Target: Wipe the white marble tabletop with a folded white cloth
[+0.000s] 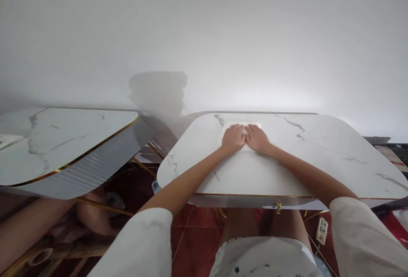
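A thin white sheet (247, 147), perhaps paper or a folded cloth, lies on the white marble-patterned table (204, 175). My left hand (233, 138) rests palm down on its left part, fingers laid out toward the wall. Beside it, my right hand (257, 138) is also palm down on the sheet, its fingers extended over it. The two thumbs meet or nearly meet in the middle. Both hands cover much of the sheet, so its exact shape is partly hidden.
A second marble-patterned table (79, 141) with gold trim stands at left; another person's leg (35, 226) shows beneath it. A small gold knob (278, 207) sticks out of my table's front. A power strip (321, 231) is low at right. A grey-white wall (223, 34) rises behind.
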Action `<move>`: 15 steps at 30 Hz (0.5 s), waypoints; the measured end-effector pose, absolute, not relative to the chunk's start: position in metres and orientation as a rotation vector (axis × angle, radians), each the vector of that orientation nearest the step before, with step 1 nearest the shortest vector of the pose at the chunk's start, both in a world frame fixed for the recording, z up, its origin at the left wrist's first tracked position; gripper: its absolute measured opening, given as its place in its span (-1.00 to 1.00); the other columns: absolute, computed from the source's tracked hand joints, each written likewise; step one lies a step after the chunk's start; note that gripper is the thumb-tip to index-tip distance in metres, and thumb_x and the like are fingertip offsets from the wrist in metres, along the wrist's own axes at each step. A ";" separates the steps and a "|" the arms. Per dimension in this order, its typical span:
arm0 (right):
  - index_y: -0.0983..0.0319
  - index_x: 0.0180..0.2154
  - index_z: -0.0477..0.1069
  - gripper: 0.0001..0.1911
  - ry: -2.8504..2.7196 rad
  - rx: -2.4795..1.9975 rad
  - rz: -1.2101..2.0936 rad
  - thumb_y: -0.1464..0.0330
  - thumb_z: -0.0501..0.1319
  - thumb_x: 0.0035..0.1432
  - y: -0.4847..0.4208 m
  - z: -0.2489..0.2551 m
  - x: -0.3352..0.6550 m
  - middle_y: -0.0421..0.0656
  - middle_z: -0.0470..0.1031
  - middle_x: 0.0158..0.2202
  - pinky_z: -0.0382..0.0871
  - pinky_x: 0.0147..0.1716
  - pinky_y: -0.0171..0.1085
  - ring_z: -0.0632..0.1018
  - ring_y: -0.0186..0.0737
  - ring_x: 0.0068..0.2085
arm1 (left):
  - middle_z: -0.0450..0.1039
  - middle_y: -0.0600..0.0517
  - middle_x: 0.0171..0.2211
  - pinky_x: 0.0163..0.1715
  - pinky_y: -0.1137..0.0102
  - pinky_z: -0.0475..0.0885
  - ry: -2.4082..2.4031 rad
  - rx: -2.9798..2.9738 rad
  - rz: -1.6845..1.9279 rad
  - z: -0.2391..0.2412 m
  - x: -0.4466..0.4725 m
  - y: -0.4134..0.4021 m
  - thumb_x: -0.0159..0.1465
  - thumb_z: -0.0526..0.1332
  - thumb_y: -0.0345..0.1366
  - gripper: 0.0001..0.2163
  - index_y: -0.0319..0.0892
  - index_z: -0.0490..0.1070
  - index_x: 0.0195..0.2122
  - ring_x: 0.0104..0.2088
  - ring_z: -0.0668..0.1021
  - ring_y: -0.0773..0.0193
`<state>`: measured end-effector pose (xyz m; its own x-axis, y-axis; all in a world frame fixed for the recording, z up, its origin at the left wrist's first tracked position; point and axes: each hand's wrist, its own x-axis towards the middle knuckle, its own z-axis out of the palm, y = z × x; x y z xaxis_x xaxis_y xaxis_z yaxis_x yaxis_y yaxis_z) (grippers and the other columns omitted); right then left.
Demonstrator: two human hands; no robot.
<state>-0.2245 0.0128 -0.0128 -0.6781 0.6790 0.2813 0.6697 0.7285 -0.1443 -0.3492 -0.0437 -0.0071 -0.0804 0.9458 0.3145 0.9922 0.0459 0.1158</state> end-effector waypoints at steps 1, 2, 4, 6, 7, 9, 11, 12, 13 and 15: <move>0.39 0.18 0.28 -0.54 -2.626 -1.044 0.037 0.43 -0.07 0.31 0.024 -0.014 -0.230 0.10 0.27 0.26 0.20 0.17 -0.06 0.28 0.04 0.23 | 0.39 -0.14 0.11 0.13 0.20 0.28 -2.164 -2.007 -0.462 -0.007 -0.354 -0.033 0.33 -0.02 -0.34 -0.65 -0.20 0.34 0.09 0.14 0.38 0.06; 0.40 0.19 0.27 -0.53 -2.634 -1.035 0.038 0.43 -0.06 0.30 0.035 -0.015 -0.234 0.10 0.27 0.26 0.20 0.17 -0.06 0.28 0.04 0.23 | 0.39 -0.14 0.11 0.13 0.19 0.28 -2.178 -1.987 -0.469 -0.007 -0.357 -0.023 0.32 -0.02 -0.35 -0.66 -0.20 0.34 0.09 0.14 0.38 0.06; 0.39 0.20 0.26 -0.53 -2.646 -1.018 0.045 0.43 -0.06 0.30 0.054 -0.016 -0.242 0.09 0.26 0.26 0.20 0.17 -0.06 0.27 0.04 0.24 | 0.38 -0.13 0.12 0.13 0.17 0.27 -2.199 -1.954 -0.492 -0.009 -0.363 -0.005 0.32 -0.01 -0.34 -0.66 -0.18 0.33 0.09 0.15 0.37 0.04; 0.39 0.20 0.25 -0.53 -2.648 -1.012 0.046 0.42 -0.07 0.31 0.070 -0.017 -0.248 0.09 0.26 0.27 0.19 0.17 -0.05 0.26 0.05 0.24 | 0.38 -0.12 0.12 0.13 0.15 0.27 -2.207 -1.940 -0.526 -0.010 -0.368 0.009 0.31 0.01 -0.34 -0.65 -0.16 0.33 0.10 0.16 0.37 0.04; 0.39 0.20 0.25 -0.53 -2.647 -1.011 0.043 0.42 -0.07 0.31 0.077 -0.018 -0.250 0.09 0.26 0.27 0.18 0.18 -0.05 0.26 0.05 0.24 | 0.38 -0.12 0.12 0.14 0.15 0.27 -2.206 -1.938 -0.546 -0.011 -0.371 0.015 0.31 0.01 -0.33 -0.65 -0.16 0.32 0.10 0.15 0.37 0.04; 0.40 0.20 0.24 -0.52 -2.641 -1.008 0.038 0.42 -0.08 0.31 0.088 -0.020 -0.255 0.10 0.25 0.27 0.17 0.18 -0.05 0.26 0.05 0.24 | 0.39 -0.11 0.12 0.14 0.15 0.27 -2.202 -1.939 -0.579 -0.012 -0.375 0.025 0.31 0.02 -0.34 -0.65 -0.16 0.33 0.10 0.15 0.38 0.05; 0.39 0.20 0.24 -0.52 -2.630 -1.001 0.044 0.41 -0.09 0.31 0.098 -0.021 -0.259 0.10 0.26 0.26 0.18 0.17 -0.05 0.26 0.05 0.24 | 0.39 -0.10 0.12 0.14 0.16 0.27 -2.197 -1.944 -0.599 -0.013 -0.381 0.033 0.31 0.01 -0.33 -0.66 -0.15 0.34 0.09 0.15 0.38 0.05; 0.38 0.20 0.24 -0.52 -2.624 -0.999 0.050 0.41 -0.09 0.31 0.103 -0.022 -0.261 0.09 0.26 0.26 0.18 0.17 -0.05 0.26 0.05 0.24 | 0.39 -0.10 0.12 0.14 0.17 0.27 -2.195 -1.947 -0.605 -0.014 -0.383 0.038 0.31 0.01 -0.33 -0.66 -0.16 0.34 0.09 0.15 0.38 0.06; 0.37 0.20 0.24 -0.52 -2.619 -0.996 0.056 0.42 -0.09 0.31 0.107 -0.022 -0.263 0.09 0.27 0.25 0.18 0.17 -0.05 0.26 0.05 0.24 | 0.39 -0.10 0.12 0.14 0.18 0.27 -2.192 -1.949 -0.610 -0.014 -0.386 0.042 0.31 0.01 -0.33 -0.66 -0.16 0.34 0.09 0.15 0.38 0.06; 0.37 0.21 0.24 -0.52 -2.616 -0.995 0.058 0.42 -0.09 0.31 0.117 -0.023 -0.268 0.09 0.28 0.24 0.18 0.16 -0.05 0.26 0.05 0.24 | 0.40 -0.10 0.11 0.14 0.19 0.27 -2.186 -1.945 -0.610 -0.014 -0.390 0.051 0.31 0.01 -0.33 -0.66 -0.17 0.34 0.09 0.14 0.38 0.07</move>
<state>-0.2680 0.1166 -0.0230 -0.6969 0.6517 0.2994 0.6378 0.7541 -0.1567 -0.3899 0.0511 -0.0142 -0.1462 0.9154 0.3752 0.9774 0.0751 0.1976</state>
